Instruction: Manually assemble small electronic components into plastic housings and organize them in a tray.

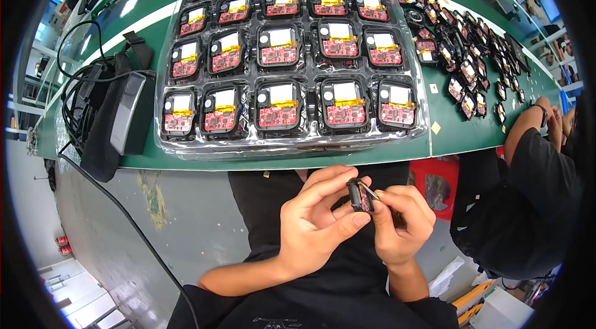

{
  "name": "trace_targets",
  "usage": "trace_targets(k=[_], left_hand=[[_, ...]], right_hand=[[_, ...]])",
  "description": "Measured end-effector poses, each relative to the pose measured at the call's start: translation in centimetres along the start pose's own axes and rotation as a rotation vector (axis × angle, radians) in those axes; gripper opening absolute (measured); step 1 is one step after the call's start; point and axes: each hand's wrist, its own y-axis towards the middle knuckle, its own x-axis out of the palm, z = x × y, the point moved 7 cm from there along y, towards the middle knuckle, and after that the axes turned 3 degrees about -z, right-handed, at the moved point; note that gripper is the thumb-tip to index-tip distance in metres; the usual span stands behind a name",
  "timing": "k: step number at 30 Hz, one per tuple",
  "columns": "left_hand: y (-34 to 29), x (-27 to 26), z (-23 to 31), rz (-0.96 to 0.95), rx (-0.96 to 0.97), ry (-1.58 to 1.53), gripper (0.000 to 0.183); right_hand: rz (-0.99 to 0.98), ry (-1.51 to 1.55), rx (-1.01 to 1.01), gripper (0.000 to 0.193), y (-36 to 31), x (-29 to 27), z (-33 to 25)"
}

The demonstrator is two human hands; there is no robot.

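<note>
Head view: my left hand (313,220) is curled around a small black module (359,195), thumb and fingers pinching it from the 9 o'clock side, held over my lap just below the table edge. My right hand (400,220) sits at the module's 3 o'clock, fingers closed on thin tweezers (371,192) whose tip touches the module's top. Both hands are nearly touching, close in front of my dark shirt.

Out at 12 o'clock, on the green table (447,136), lies a clear tray (292,55) of rows of like modules, each showing a red board, a white patch and yellow tape. At 2 o'clock, a loose pile of black parts (472,49) spreads over the table. At 9 o'clock, a black bag (105,111) with cables sits on the table corner. At 3 o'clock, another person's arm (528,124) leans on the table edge.
</note>
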Motion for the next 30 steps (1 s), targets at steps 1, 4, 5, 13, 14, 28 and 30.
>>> trace_targets(k=[1,4,5,13,14,28,30], left_hand=[[0.0,-0.1,0.1,0.001,0.000,-0.001,0.053],[0.1,-0.3,0.2,-0.030,-0.015,0.008,0.053],[0.1,-0.4,0.1,-0.030,-0.022,0.029,0.054],[-0.7,-0.9,2.6,-0.070,-0.047,0.034,0.061],[-0.8,-1.0,3.9,-0.165,0.014,0.109,0.059],[8.9,0.3,20.0,-0.175,0.308,0.548,0.068],[12.4,0.3,21.3,-0.101,0.310,0.546,0.051]], right_hand=[[-0.006,-0.040,-0.040,0.017,0.3,0.0,-0.4],[-0.016,-0.124,-0.097,0.018,0.5,0.1,-0.9],[-0.022,-0.165,-0.113,0.018,0.5,0.1,-1.0],[-0.156,-0.104,-0.117,0.017,2.0,-2.0,-0.4],[-0.139,-0.072,-0.107,0.016,2.4,-2.7,0.0],[0.321,-0.850,0.263,0.033,7.7,-8.8,5.9],[0.311,-0.859,0.313,0.032,7.6,-8.8,6.1]])
